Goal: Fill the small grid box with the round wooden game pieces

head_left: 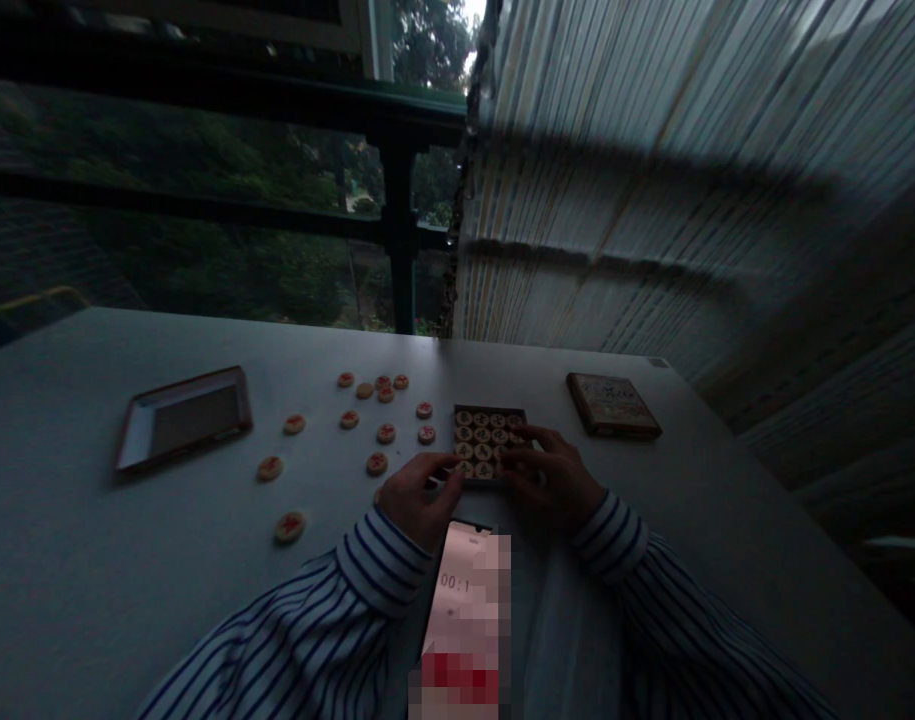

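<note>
A shallow dark box (490,410) holds rows of round wooden xiangqi pieces with black characters. My left hand (419,495) is at its lower left corner, thumb and fingertips closed on the edge. Over the right side of the box, my right hand (558,480) has its fingers bent down onto a xiangqi piece (500,454), partly covering that column. Left of the box, several red-marked pieces (386,433) lie scattered on the white table (202,590). One more piece (378,495) is half hidden behind my left hand.
A phone (464,590) showing a timer lies between my forearms. An empty box tray (187,415) lies at the left, and a closed patterned box (614,405) at the right. Beyond the table's far edge are a dark railing (401,200) and a striped curtain (614,150).
</note>
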### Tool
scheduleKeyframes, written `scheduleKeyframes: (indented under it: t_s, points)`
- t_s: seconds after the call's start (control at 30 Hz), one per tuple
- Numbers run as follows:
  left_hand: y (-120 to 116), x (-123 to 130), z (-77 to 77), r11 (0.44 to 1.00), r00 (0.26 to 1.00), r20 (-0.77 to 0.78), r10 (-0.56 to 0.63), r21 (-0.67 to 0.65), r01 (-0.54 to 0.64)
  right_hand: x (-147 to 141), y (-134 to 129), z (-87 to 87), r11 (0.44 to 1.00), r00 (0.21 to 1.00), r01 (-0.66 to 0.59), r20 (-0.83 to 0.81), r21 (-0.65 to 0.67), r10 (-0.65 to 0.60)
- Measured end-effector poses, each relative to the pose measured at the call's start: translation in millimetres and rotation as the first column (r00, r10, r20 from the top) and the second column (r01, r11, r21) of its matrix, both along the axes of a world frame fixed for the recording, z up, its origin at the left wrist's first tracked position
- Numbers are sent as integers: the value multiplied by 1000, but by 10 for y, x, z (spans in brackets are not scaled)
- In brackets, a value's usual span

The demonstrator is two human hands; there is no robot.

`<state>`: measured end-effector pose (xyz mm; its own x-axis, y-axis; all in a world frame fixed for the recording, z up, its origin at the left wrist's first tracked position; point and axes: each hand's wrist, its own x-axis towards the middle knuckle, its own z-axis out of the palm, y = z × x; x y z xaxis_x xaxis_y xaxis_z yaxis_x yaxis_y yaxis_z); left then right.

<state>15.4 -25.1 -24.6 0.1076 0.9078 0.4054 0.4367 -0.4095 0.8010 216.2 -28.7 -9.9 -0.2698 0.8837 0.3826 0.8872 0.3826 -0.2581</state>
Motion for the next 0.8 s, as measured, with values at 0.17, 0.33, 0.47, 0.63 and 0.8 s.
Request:
scheduleKeyframes:
  t_s: [0.17,0.33,0.47,0.63,0.8]
  points:
    - [2,-1,-4,1000,1000,3,-7,11,7,-1,5,5,1000,1000,1,5,9,-1]
    - [0,-3,-8,1000,1000,-2,-1,7,1,-2,5,11,1000,1000,-8,7,7,8]
    - [-1,-2,2,1000,1000,-7,-3,5,3,-2,6,5,1000,1000,3,5,0,-3]
    - [-1,-2,15,1000,1000,6,-15,9,15,-9,-1,16,1000,1000,6,-3,-13,-6]
    - [-2,-6,7,1000,1000,14,-5,3,5,-7,-3,31,1000,1000,0,-5,-23,0]
